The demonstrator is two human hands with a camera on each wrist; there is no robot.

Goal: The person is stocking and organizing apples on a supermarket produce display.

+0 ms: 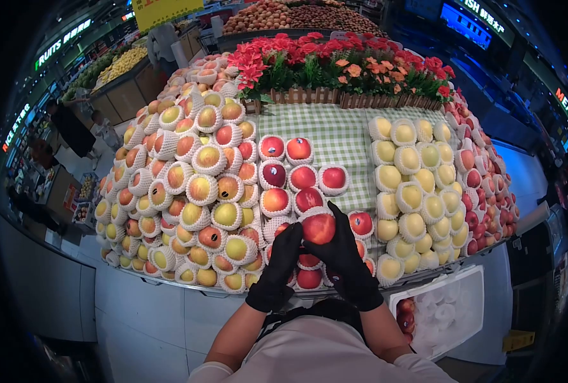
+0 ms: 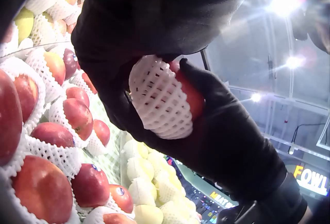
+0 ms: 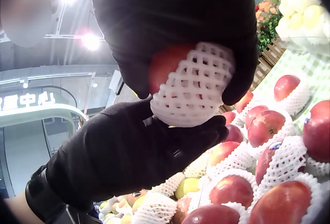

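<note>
Both hands wear black gloves and hold one red apple (image 1: pixel 318 228) between them, over the front of a fruit display. My left hand (image 1: pixel 283 260) grips its left side, and my right hand (image 1: pixel 348 260) grips its right side with fingers curled round it. A white foam net (image 2: pixel 159 103) wraps the lower part of the apple in the left wrist view. From the right wrist, the same net (image 3: pixel 198 90) shows with red skin bare beside it. Beneath and beyond the hands, red apples (image 1: pixel 309 199) in foam nets stand in short rows on a green checked cloth (image 1: pixel 341 143).
Yellow-red apples (image 1: pixel 201 188) in nets are heaped at left, pale yellow fruit (image 1: pixel 410 195) at right. Red flowers (image 1: pixel 284 51) behind a small wooden fence (image 1: pixel 303 96) border the back. A white foam box (image 1: pixel 472 306) with red apples and loose nets stands low at right.
</note>
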